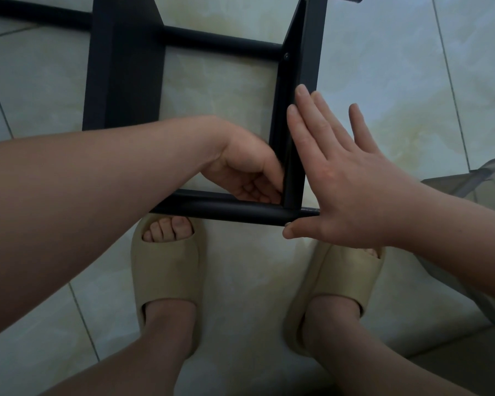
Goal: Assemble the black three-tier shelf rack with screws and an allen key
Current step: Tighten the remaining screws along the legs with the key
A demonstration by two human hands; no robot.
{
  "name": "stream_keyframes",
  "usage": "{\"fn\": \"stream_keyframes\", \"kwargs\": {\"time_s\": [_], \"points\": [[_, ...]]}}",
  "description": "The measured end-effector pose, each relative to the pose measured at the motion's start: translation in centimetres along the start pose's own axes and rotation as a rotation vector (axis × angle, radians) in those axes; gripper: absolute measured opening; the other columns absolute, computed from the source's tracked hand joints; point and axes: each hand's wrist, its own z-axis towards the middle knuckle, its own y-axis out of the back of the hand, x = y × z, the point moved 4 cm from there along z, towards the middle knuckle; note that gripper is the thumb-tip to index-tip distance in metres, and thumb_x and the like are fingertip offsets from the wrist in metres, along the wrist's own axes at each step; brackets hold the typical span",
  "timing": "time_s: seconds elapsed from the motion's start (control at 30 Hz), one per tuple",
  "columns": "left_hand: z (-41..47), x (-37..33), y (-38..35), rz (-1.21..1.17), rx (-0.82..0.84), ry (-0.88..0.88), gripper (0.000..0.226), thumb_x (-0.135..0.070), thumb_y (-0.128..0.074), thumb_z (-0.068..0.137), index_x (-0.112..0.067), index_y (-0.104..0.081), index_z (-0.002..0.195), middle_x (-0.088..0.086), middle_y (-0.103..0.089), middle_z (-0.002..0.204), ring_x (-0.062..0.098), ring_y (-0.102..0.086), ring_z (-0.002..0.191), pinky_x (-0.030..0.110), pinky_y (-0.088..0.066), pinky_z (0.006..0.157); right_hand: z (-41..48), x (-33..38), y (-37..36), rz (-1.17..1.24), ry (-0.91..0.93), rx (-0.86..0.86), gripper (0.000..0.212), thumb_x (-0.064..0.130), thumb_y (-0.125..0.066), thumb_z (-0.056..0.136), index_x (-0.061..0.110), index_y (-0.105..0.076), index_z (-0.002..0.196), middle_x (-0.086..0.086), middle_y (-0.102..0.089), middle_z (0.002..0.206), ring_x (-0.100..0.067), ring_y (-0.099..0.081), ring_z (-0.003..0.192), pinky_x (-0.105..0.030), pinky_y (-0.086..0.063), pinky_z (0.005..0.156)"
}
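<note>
1. We locate the black rack [126, 67] lying on the pale tiled floor [383, 67], directly ahead of our feet. Two flat panels run away from us, joined by round bars.

2. The near bar [226, 208] crosses just above the toes of the left slipper [166, 270]. The far bar [220, 42] runs parallel to it, higher in the view. A screw head [285, 56] sits in the right panel [303, 67], where the far bar meets it.

3. The left hand [246, 172] sits inside the corner formed by the near bar and the right panel. Its fingers are curled, with the tips against the panel's inner face. We cannot tell whether they hold anything.

4. The right hand [340, 190] lies flat against the outer face of the right panel. Its fingers are straight, released and grasping nothing, and they point away from us. The thumb lies just under the right end of the near bar.

5. A short grey stub [309, 210] projects from that bar end towards the right palm. We cannot tell what it is.

6. The right slipper [335, 278] stands below the right hand. A grey translucent object [483, 181] rests on the floor at the right edge.
</note>
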Motion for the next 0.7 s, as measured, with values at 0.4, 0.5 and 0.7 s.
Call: {"fn": "stream_keyframes", "kwargs": {"time_s": [0.4, 0.5, 0.7], "points": [[0.2, -0.9, 0.1, 0.090, -0.096, 0.026, 0.015, 0.006, -0.057, 0.091, -0.004, -0.068, 0.092, 0.008, -0.067, 0.080, 0.013, -0.063, 0.068, 0.022, -0.055, 0.070, 0.1, 0.0, -0.1, -0.008, -0.003, -0.008, 0.139, 0.088, -0.046, 0.067, 0.006, 0.025, 0.155, -0.011, 0.037, 0.162, -0.025, 0.031, 0.151, -0.055, 0.012, 0.124], [0.3, -0.6, 0.0, 0.039, -0.078, -0.036, 0.020, 0.011, -0.055, 0.090, -0.001, -0.065, 0.103, 0.012, -0.066, 0.089, 0.016, -0.065, 0.074, 0.023, -0.057, 0.071, 0.0, 0.0, -0.1, -0.010, -0.001, -0.007, 0.140, 0.087, -0.049, 0.069, 0.006, 0.025, 0.155, -0.011, 0.037, 0.162, -0.025, 0.031, 0.151, -0.055, 0.012, 0.124], [0.1, 0.4, -0.3, -0.113, -0.016, -0.156, 0.024, 0.016, -0.053, 0.088, -0.003, -0.060, 0.102, 0.007, -0.070, 0.078, 0.016, -0.069, 0.075, 0.024, -0.058, 0.073, 0.0, 0.0, -0.1, -0.012, -0.003, 0.002, 0.137, 0.088, -0.039, 0.066, 0.006, 0.028, 0.154, -0.010, 0.040, 0.160, -0.024, 0.034, 0.150, -0.055, 0.014, 0.123]]}}
